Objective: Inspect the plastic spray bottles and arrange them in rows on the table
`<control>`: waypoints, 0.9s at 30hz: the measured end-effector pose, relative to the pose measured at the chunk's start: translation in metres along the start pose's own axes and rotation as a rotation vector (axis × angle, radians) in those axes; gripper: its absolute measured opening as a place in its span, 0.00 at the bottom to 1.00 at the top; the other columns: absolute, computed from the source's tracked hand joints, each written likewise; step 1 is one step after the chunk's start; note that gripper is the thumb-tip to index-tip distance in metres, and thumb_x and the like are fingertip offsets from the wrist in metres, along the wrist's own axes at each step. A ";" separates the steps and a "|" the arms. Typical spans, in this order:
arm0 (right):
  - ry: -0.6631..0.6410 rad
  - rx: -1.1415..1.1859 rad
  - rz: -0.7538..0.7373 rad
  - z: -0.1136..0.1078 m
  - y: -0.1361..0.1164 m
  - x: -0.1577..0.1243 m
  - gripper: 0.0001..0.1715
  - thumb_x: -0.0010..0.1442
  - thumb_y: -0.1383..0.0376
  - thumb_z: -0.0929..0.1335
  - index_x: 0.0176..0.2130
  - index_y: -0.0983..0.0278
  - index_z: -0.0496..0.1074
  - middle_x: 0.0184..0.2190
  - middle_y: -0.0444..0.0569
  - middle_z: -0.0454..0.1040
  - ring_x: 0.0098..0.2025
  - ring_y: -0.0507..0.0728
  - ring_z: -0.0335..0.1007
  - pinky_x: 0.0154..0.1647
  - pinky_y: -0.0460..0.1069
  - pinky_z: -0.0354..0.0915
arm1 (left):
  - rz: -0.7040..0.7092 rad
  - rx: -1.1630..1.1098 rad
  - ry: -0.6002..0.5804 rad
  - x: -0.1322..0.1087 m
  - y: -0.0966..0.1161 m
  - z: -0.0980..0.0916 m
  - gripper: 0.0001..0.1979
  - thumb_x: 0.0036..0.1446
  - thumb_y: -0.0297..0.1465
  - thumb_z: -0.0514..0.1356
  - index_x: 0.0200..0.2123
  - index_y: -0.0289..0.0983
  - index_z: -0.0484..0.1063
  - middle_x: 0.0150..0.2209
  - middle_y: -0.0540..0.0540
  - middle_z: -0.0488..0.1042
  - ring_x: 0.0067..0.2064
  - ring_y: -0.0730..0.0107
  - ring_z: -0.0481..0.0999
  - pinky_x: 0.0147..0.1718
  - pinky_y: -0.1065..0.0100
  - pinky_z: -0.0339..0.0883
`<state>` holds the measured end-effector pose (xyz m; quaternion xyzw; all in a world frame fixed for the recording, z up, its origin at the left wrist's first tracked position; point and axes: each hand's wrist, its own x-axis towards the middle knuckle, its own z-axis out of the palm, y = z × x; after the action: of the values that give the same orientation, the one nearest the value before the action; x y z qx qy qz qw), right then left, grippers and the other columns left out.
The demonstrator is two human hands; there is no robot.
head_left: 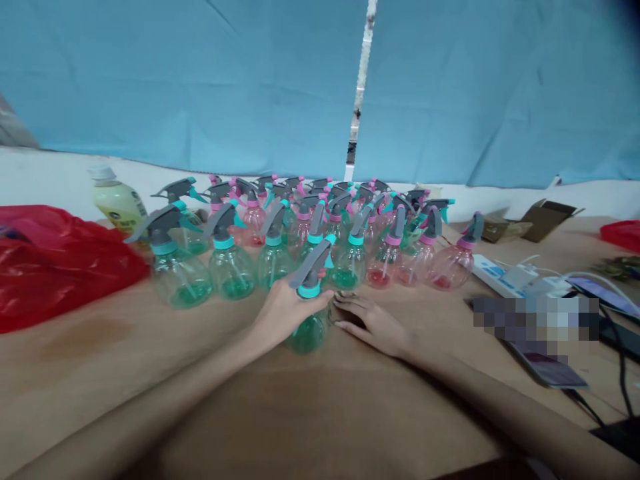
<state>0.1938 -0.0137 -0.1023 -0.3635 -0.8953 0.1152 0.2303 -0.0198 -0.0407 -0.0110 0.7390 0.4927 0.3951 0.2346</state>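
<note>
My left hand (285, 307) is wrapped round the neck of a green spray bottle (308, 335) with a grey trigger head and a teal collar. The bottle stands upright at the front of the group, in the middle of the table. Just right of it, my right hand (373, 321) rests low at the tabletop with its fingers stretched toward the bottle; I cannot tell whether they touch it. Behind both hands stand several more spray bottles in rows, green ones (233, 277) with teal collars and pink ones (450, 267) with pink collars.
A red plastic bag (65, 267) lies at the left, before a yellowish bottle (117, 200) with a white cap. At the right are a power strip (500, 277) with cables, a phone (545, 363) and a small cardboard box (547, 220). Blue sheeting (200, 87) covers the wall.
</note>
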 end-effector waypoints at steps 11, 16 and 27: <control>-0.140 -0.134 0.024 -0.011 -0.056 0.034 0.25 0.62 0.51 0.61 0.53 0.60 0.67 0.54 0.52 0.68 0.55 0.61 0.65 0.56 0.59 0.61 | -0.075 0.233 0.106 -0.058 -0.039 -0.073 0.18 0.55 0.45 0.56 0.36 0.38 0.74 0.33 0.46 0.77 0.37 0.59 0.76 0.37 0.61 0.67; -0.087 -0.094 -0.041 -0.002 -0.120 0.080 0.19 0.62 0.54 0.61 0.49 0.58 0.70 0.49 0.49 0.73 0.47 0.59 0.71 0.48 0.56 0.66 | -0.135 0.303 0.268 -0.098 -0.062 -0.125 0.17 0.58 0.45 0.51 0.35 0.39 0.72 0.35 0.47 0.78 0.40 0.57 0.76 0.39 0.61 0.67; 0.147 0.004 -0.030 0.036 -0.192 0.184 0.28 0.59 0.54 0.64 0.54 0.66 0.66 0.46 0.57 0.74 0.44 0.62 0.72 0.45 0.57 0.65 | -0.134 0.453 0.484 -0.131 -0.120 -0.201 0.16 0.59 0.43 0.48 0.38 0.37 0.65 0.39 0.42 0.71 0.42 0.56 0.70 0.43 0.56 0.64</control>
<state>-0.0552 -0.0215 -0.0015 -0.3571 -0.8812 0.0864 0.2976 -0.2754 -0.1206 -0.0290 0.6231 0.6569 0.4232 -0.0339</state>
